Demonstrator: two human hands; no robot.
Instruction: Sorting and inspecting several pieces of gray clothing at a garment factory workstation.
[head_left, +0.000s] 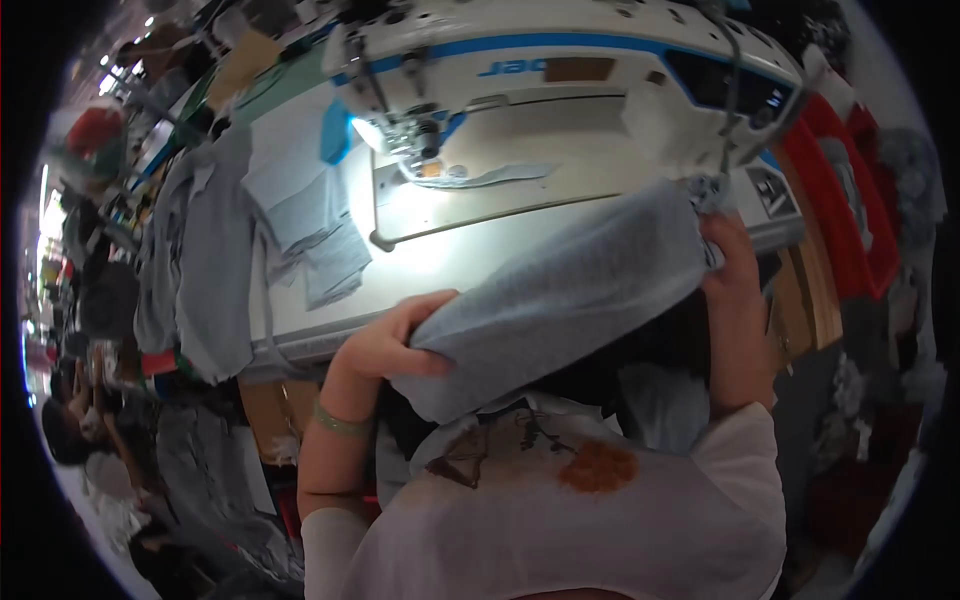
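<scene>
A long piece of grey knit fabric (555, 300) stretches slantwise between my two hands, over the front edge of the sewing table. My left hand (401, 341) grips its lower left end, thumb on top. At the upper right end, my right hand (727, 251) clasps the bunched edge. Behind the fabric stands a white and blue industrial sewing machine (517, 71), its lamp lit beside the needle area (426, 146). A narrow grey fabric strip (495, 178) runs from under the presser foot across the machine bed.
Cut grey fabric pieces (322, 240) lie on the table's left, beside a heap of grey cloth (199, 255) draped over the edge. On the right is a red plastic container (844, 202). Another person (75, 420) is visible at far left. More grey cloth (217, 480) hangs lower left.
</scene>
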